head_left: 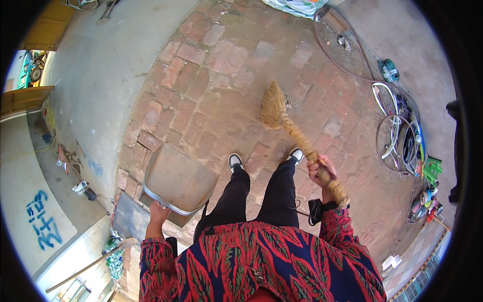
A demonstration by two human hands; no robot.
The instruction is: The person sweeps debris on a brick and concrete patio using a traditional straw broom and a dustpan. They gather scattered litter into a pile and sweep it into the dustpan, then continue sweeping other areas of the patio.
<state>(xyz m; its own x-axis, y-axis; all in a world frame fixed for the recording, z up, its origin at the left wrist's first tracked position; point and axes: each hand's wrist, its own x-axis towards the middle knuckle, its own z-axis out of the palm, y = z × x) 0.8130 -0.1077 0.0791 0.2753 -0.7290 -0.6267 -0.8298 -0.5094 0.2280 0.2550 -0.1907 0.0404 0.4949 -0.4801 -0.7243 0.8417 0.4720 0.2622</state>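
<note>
My right hand is closed around the thick, bound handle of a short straw broom. The broom's yellow bristles fan out over the brick floor ahead of my feet. Beside the bristles lies a small patch of grey debris. At the lower left, my left hand grips the pale rim of a wide, boxy brown dustpan. Its broad flat surface faces up, and I cannot tell whether anything fine lies on it. The fingers of the left hand are partly hidden by the rim.
Uneven red brick floor runs between concrete strips. Coiled hoses, a green plastic item and clutter line the right side. A white sack lies at the far end. Left stand a painted wall and a long wooden-handled tool.
</note>
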